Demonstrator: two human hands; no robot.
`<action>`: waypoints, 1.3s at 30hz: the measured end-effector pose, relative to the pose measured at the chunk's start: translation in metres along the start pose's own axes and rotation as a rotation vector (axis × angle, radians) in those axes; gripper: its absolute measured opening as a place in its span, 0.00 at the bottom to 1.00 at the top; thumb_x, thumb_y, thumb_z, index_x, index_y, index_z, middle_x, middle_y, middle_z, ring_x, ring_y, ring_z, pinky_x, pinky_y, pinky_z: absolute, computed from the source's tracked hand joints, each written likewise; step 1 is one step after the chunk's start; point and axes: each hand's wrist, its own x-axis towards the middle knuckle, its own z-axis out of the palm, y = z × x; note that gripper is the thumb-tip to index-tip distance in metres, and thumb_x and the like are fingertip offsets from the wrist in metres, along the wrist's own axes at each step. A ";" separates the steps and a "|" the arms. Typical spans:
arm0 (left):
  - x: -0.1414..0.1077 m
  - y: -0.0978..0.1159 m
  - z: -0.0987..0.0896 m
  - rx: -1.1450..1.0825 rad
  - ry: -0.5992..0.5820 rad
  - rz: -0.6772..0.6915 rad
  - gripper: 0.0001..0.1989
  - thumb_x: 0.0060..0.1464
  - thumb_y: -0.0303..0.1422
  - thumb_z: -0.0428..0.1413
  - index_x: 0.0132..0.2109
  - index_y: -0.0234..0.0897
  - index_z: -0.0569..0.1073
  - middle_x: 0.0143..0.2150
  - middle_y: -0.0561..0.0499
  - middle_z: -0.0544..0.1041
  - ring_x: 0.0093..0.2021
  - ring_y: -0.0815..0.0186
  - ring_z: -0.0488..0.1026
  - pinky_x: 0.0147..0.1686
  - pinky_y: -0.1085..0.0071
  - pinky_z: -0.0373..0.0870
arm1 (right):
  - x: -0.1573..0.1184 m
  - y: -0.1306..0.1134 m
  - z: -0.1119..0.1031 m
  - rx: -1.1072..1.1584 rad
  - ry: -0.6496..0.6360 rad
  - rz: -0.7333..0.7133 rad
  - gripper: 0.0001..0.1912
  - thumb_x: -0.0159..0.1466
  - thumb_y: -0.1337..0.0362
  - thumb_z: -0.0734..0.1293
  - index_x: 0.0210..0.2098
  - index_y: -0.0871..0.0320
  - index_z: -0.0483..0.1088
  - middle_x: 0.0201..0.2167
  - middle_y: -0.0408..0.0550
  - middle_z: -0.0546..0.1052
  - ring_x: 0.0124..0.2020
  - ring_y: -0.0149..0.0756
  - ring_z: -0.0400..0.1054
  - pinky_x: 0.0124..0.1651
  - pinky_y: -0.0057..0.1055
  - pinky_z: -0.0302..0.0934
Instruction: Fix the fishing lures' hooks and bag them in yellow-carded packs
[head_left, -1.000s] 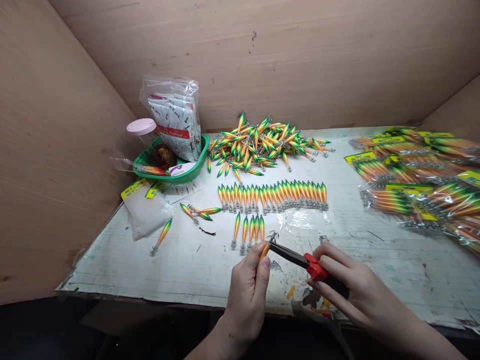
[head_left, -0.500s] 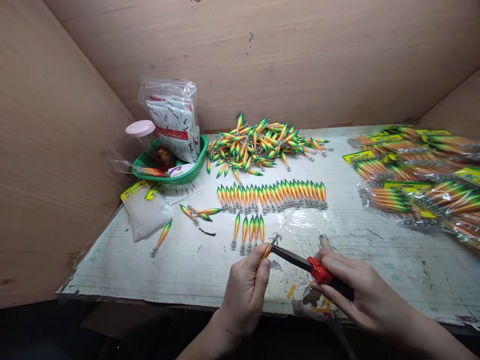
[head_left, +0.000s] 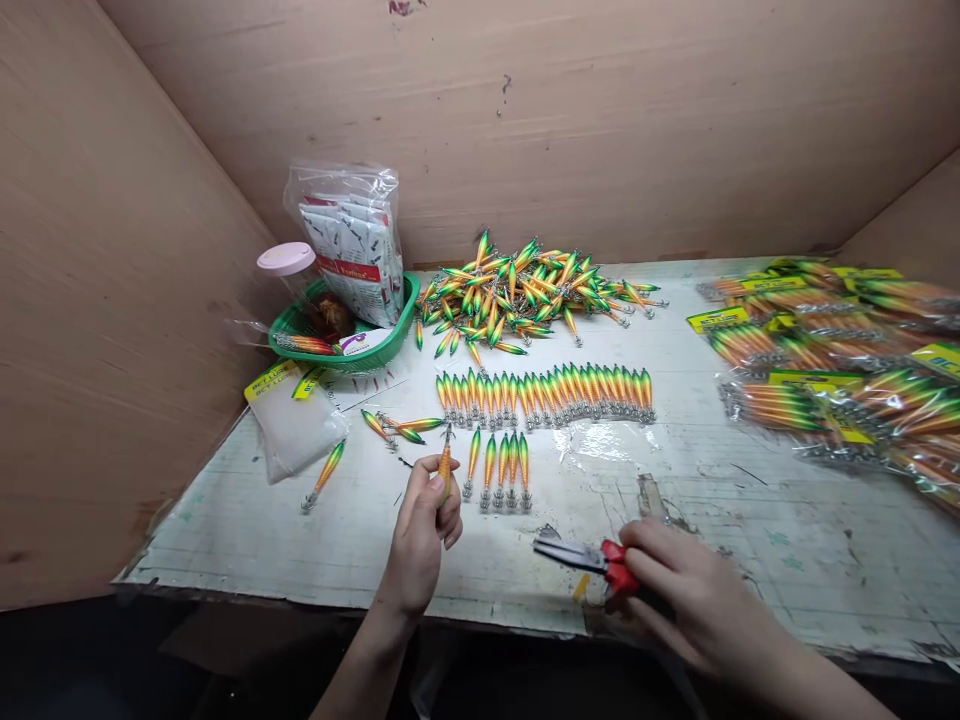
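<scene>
Upright in the fingers of my left hand [head_left: 420, 540] is an orange squid jig [head_left: 445, 468], its hook end pointing up. My right hand [head_left: 694, 590] grips red-handled pliers [head_left: 574, 555], whose jaws point left and stand apart from the jig. Just right of my left hand lies a short row of squid jigs [head_left: 502, 465], green ends away from me. Behind it runs a longer row of the same jigs [head_left: 547, 392]. A few loose jigs [head_left: 401, 428] lie beyond my left hand, and a single jig [head_left: 324, 475] rests farther left.
A heap of squid jigs [head_left: 517, 290] lies near the back wall. The green basket [head_left: 382, 355] at back left holds a bag of packets [head_left: 349, 250] and a pink-lidded container [head_left: 286, 260]. Before it lies a plastic bag pack [head_left: 296, 425]. Bagged jigs [head_left: 825, 350] cover the right side.
My left hand has moved left and up with the jig, away from the pliers. My right hand has lowered the pliers slightly, and their jaws now hold nothing.
</scene>
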 end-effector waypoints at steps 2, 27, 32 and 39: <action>0.002 0.000 0.000 -0.011 0.020 0.019 0.10 0.60 0.40 0.48 0.41 0.39 0.64 0.23 0.60 0.56 0.21 0.74 0.48 0.21 0.77 0.52 | -0.001 -0.004 0.014 -0.109 0.030 -0.051 0.04 0.63 0.69 0.59 0.34 0.58 0.66 0.35 0.52 0.71 0.33 0.39 0.62 0.33 0.34 0.59; 0.001 -0.008 0.039 0.578 -0.173 0.149 0.18 0.64 0.41 0.43 0.40 0.39 0.75 0.40 0.48 0.75 0.42 0.62 0.71 0.45 0.66 0.67 | 0.074 -0.022 0.015 -0.267 0.486 -0.275 0.06 0.64 0.73 0.61 0.38 0.62 0.69 0.24 0.48 0.74 0.25 0.33 0.66 0.28 0.30 0.59; 0.068 0.015 -0.014 1.000 0.132 0.263 0.12 0.56 0.28 0.49 0.44 0.35 0.75 0.49 0.39 0.73 0.56 0.47 0.60 0.58 0.47 0.52 | 0.098 0.006 0.018 0.147 0.104 0.619 0.10 0.63 0.61 0.62 0.27 0.57 0.65 0.21 0.44 0.73 0.21 0.31 0.66 0.23 0.26 0.57; 0.113 0.015 -0.046 1.116 0.177 0.318 0.11 0.42 0.19 0.53 0.26 0.40 0.74 0.32 0.44 0.75 0.49 0.48 0.65 0.55 0.48 0.54 | 0.122 0.024 0.031 0.094 -0.134 0.776 0.20 0.62 0.59 0.62 0.16 0.55 0.57 0.15 0.45 0.70 0.18 0.33 0.64 0.22 0.28 0.52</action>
